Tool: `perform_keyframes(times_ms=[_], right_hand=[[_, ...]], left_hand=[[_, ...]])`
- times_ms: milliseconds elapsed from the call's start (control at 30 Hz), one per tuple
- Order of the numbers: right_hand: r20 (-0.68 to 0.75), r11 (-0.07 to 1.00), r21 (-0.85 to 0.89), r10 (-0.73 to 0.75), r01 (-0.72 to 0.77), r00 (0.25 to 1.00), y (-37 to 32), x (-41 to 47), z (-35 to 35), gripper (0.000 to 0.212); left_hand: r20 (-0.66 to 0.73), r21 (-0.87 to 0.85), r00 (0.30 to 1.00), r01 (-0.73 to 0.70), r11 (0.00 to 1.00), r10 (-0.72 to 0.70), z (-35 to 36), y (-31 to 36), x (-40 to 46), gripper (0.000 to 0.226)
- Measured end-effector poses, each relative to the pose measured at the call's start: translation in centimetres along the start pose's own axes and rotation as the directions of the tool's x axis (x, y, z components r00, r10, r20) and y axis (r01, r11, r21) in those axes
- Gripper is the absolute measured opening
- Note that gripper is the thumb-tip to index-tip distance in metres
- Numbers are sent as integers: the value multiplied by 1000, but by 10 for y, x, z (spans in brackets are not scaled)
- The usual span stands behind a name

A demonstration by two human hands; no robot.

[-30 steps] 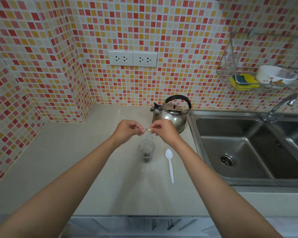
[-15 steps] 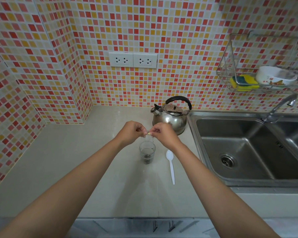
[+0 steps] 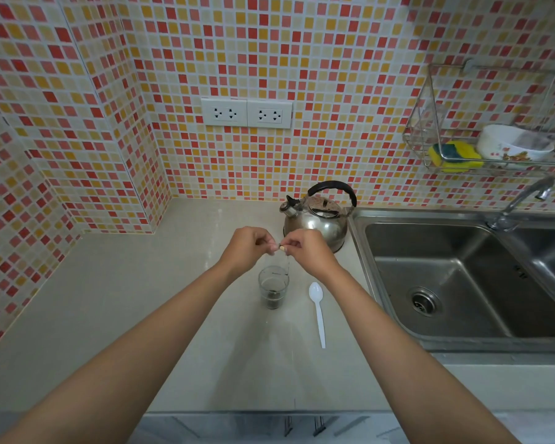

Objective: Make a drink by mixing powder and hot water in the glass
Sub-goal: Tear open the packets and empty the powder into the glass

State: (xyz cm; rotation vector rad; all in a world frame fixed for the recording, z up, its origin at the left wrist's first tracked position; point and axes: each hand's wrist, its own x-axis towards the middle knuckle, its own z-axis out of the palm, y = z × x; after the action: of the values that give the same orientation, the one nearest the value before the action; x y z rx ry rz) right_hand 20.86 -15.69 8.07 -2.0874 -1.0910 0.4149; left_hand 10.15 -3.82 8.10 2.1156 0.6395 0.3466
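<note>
Head view
Left hand [image 3: 249, 248]: raised above the glass, fingers curled in, thumb and forefinger pinched on one end of a small packet.
Right hand [image 3: 305, 251]: level with the left and almost touching it, fingertips pinched on the other end of the same packet.
Small packet [image 3: 282, 248]: only a pale tip shows between the two hands; a thin clear strip hangs from it toward the glass rim; its contents cannot be told.
Glass [image 3: 273, 290]: clear, upright on the countertop [image 3: 109, 315], directly under the hands; dark powder lies in its bottom.
Plastic spoon [image 3: 318, 310]: white, flat on the countertop just right of the glass, bowl end away from the person.
Kettle [image 3: 316, 219]: steel with a black handle, behind the hands, beside the sink [image 3: 462, 283].
Wire rack [image 3: 436, 145]: on the tiled wall above the sink, holding a yellow sponge [image 3: 455, 155] and a white bowl [image 3: 510, 145].
Sockets [image 3: 246, 113]: two, on the wall.
</note>
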Motion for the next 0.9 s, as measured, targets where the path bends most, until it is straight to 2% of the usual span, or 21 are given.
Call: perform_keyframes(times_ms=[100,200,267,400,467,533,667,800,900], right_hand=[[-62,995,84,57,-52,996,2,2,1,10],[-105,969,221,139,-113,985,4,3,4,9],[-79,953,275,153,-126,985,6,4,6,9],[-41,971,232,69,-57,997,8,5,10,8],[-55,968,246,72,-57,996,7,6,11,4],[-90,958,277,106,-78,990,5,6,12,6],[-116,928,354,166,-115,979,-6,4,20,14],[-55,896,376,278,-238,959,-28,0,46,11],[-12,872,360,360,-332,933,-45,-1,79,21]], left_hand=[[29,-170,999,49,984,-44,-2,-4,-2,8],[133,-279,983,162,946,-128,-2,-12,-9,7],[158,-294,976,194,936,-152,-3,-15,-13,13],[206,-218,963,216,952,-172,-10,-15,-9,5],[235,-184,947,263,947,-217,-14,-17,-8,4],[239,-219,932,326,920,-273,-17,-19,-8,4],[172,-373,926,378,847,-337,-27,-23,-12,7],[31,-373,932,347,861,-362,-49,-43,-18,8],[-16,-367,906,388,846,-423,-63,-68,-28,13]])
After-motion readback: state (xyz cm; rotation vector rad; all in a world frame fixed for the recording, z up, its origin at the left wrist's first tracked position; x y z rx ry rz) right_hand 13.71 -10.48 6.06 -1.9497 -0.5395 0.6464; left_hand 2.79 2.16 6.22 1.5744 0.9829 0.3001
